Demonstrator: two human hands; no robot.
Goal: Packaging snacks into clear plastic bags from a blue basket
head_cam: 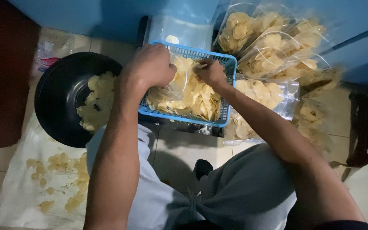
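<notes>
The person sits low on the tiled floor [184, 147], knees apart, bent over a blue plastic basket [228, 64] heaped with pale yellow chips [196, 100]. Their left hand [150, 66] is curled closed, pinching the edge of a clear plastic bag [176, 85] that hangs open over the basket's middle. The right hand [209, 71] sits just beside it, fingers bunched together down among the chips at the bag's mouth; whether it grips any chip I cannot tell from here. To the left of the basket, touching its corner, stands a black round pan [54, 100] with more chips piled against its right wall. Under the pan lies a white paper sheet [18, 187] marked with oily yellow stains and crumbs. Beyond the basket and off to the right, several filled clear bags of chips [273, 47] lie stacked and overlapping against a blue wall [107, 17], one of them lying just beside the basket's right side. A translucent container [184, 30] stands behind the basket's far rim.
</notes>
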